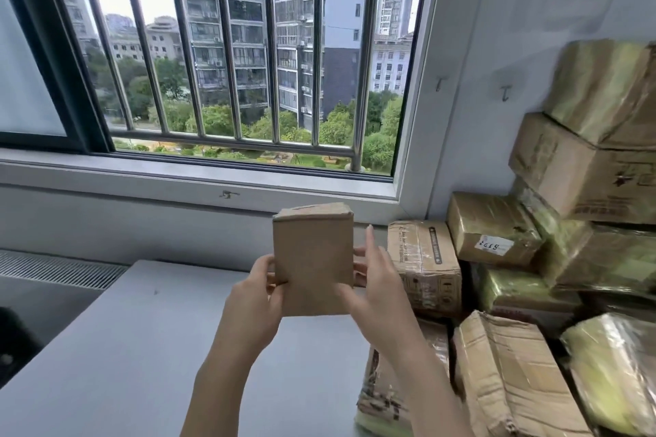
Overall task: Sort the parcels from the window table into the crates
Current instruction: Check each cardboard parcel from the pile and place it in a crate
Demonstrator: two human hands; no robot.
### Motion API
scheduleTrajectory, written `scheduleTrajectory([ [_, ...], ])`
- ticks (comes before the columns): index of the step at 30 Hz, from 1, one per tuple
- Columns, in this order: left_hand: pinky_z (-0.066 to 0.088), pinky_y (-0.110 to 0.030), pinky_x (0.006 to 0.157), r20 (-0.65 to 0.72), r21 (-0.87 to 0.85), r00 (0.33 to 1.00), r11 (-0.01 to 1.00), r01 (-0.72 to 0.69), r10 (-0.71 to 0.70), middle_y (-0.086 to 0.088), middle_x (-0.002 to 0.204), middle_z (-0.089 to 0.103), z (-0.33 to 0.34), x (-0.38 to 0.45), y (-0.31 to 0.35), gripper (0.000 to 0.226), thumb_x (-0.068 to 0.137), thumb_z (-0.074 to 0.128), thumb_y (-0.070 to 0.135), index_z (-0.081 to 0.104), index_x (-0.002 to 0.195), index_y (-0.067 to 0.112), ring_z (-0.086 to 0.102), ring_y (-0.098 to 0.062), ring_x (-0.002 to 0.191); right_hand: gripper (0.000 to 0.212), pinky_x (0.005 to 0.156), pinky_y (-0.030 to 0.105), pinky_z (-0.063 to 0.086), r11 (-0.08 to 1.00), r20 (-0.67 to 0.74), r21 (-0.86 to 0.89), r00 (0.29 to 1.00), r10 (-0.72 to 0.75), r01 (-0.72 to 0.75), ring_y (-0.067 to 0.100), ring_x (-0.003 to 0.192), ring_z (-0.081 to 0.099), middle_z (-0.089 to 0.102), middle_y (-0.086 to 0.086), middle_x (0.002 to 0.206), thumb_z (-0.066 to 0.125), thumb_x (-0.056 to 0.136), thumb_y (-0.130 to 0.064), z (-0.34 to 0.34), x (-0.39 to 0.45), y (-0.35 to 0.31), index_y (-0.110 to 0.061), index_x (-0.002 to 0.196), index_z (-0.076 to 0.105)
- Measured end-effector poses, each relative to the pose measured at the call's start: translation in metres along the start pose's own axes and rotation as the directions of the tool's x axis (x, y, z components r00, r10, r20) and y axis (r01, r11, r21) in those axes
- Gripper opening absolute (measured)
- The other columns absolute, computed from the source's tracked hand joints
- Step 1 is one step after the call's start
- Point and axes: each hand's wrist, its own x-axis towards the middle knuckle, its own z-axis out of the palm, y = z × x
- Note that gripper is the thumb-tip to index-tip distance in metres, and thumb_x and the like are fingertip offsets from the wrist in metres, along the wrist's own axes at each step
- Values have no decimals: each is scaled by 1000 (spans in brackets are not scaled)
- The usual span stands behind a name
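Head view. Item: small cardboard parcel [312, 259], upright, raised above grey surface [142, 348] at window. Left hand [261, 289] grips its left edge; right hand [372, 280] holds right side, fingers partly extended. Step: likely inspection before sorting. Next: carry to a crate. Crates: none visible. Stacked parcels [532, 277] at right.

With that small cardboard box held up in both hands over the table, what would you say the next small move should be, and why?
Probably turn the small cardboard box to look for a label. The left hand and right hand grip its sides above the grey table, and the face toward the camera is plain. No crate is in view, so its destination cannot be judged yet.
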Motion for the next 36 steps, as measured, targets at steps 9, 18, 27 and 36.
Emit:
scheduleTrajectory([
  [9,47,-29,74,12,-305,995,948,97,-98,6,80,71,-23,0,6,40,84,36,49,65,74,24,65,-15,88,105,87,22,50,997,162,56,986,51,-60,-8,94,59,59,-21,117,73,80,-14,-1,-8,9,-39,151,0],
  [18,45,-8,58,72,-176,996,982,66,-54,13,80,68,-25,-5,22,40,83,49,66,56,107,36,60,3,74,104,91,12,38,997,195,-62,980,-25,38,-8,102,46,43,-17,116,68,87,-27,-6,-6,4,-57,136,-19],
  [27,46,-17,82,19,-156,997,985,-67,71,18,100,63,-17,4,14,38,81,74,14,49,104,30,60,5,94,89,100,18,40,996,146,82,989,-36,24,-10,119,43,37,-23,132,77,78,-35,-13,0,2,-52,138,13],
  [36,42,-8,82,-38,-114,983,976,-185,182,33,100,61,-21,10,3,35,78,72,0,49,86,25,57,13,94,57,97,11,31,995,107,96,994,-13,2,-14,120,41,46,-28,125,78,74,-42,-16,2,5,-38,107,32],
])
